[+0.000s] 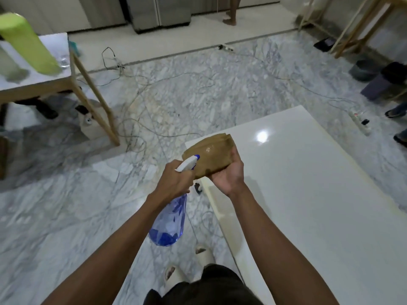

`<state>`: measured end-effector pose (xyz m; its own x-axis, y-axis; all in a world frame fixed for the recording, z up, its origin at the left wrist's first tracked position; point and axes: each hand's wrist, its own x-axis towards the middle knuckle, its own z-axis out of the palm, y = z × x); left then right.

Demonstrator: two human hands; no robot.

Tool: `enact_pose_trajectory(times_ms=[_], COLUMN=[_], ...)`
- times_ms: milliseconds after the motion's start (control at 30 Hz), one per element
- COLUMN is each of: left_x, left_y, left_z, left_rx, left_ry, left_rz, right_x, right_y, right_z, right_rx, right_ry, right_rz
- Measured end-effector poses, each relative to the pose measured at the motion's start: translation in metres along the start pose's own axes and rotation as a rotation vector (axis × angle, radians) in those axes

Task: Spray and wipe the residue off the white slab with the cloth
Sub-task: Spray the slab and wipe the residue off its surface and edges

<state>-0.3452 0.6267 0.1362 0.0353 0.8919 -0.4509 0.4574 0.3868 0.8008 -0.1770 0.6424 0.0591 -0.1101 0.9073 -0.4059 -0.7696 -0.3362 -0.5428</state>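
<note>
My left hand (174, 181) grips the neck of a blue translucent spray bottle (169, 219), whose white nozzle (187, 164) points at a folded brown cloth (209, 155). My right hand (229, 175) holds that cloth from underneath, thumb along its right edge, above the near left corner of the glossy white slab (308, 194). A wet spot shines on the cloth. The slab fills the right half of the view and reflects a ceiling light.
Tangled cables (141, 111) lie across the marble floor (55, 205). A wooden-legged table (55, 69) with a green cylinder (26, 42) stands at the left. A power strip (359, 122) lies right of the slab. Another person's legs (231, 12) stand at the back.
</note>
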Motion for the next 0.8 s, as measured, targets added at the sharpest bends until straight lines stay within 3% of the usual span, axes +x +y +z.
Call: enact_pose_trajectory(times_ms=[200, 333, 433, 567, 667, 733, 800], left_x=[0.016, 0.024, 0.031, 0.044, 0.053, 0.058, 0.061], left_y=[0.001, -0.001, -0.004, -0.018, -0.033, -0.043, -0.050], left_z=[-0.002, -0.015, -0.028, -0.041, -0.042, -0.041, -0.039], left_rx=[-0.009, -0.024, -0.029, -0.011, -0.011, -0.020, -0.029], left_ry=[0.072, 0.122, 0.171, 0.238, 0.253, 0.262, 0.260], left_rz=[-0.018, -0.009, -0.021, -0.061, -0.095, -0.115, -0.132], right_x=[0.026, 0.058, 0.097, 0.188, 0.252, 0.269, 0.256], right_y=[-0.018, -0.034, -0.046, -0.040, 0.002, 0.047, 0.071], right_z=[-0.025, -0.041, -0.034, -0.034, -0.062, -0.094, -0.104], right_rx=[-0.098, -0.431, -0.878, -1.523, -2.010, -2.321, -2.401], right_ry=[0.074, 0.254, 0.319, 0.072, -0.120, -0.114, -0.106], right_rz=[0.076, 0.083, -0.127, -0.411, -0.325, -0.440, -0.437])
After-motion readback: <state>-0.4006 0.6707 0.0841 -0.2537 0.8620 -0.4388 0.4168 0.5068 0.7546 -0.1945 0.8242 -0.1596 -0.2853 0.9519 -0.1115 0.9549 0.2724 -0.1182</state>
